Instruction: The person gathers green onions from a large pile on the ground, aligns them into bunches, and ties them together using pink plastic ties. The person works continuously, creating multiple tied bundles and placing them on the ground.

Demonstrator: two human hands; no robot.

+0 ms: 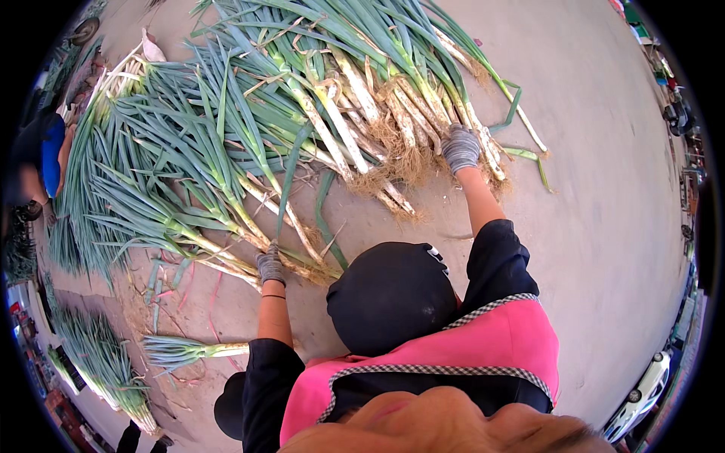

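Note:
A broad heap of long green onions [362, 96] lies on the ground before me, leaves pointing away and dirt-marked white stalks with brown roots towards me. At the heap's right side, my gloved right hand [460, 148] has its fingers curled over a white stalk just above the roots. My gloved left hand [271, 264] is low on the left, beside the stalks of a smaller spread of green onions [198, 238]. A long green leaf [288, 175] rises from its closed fingers. Both gloves are grey and hide the fingertips.
A cleaned bundle [195, 350] lies left of me, near pink ties [212, 306]. Larger bundles [105, 357] rest farther left. Another person [39, 153] is at the left edge. One loose stalk [527, 122] lies right of the heap. A white car [637, 396] stands far right.

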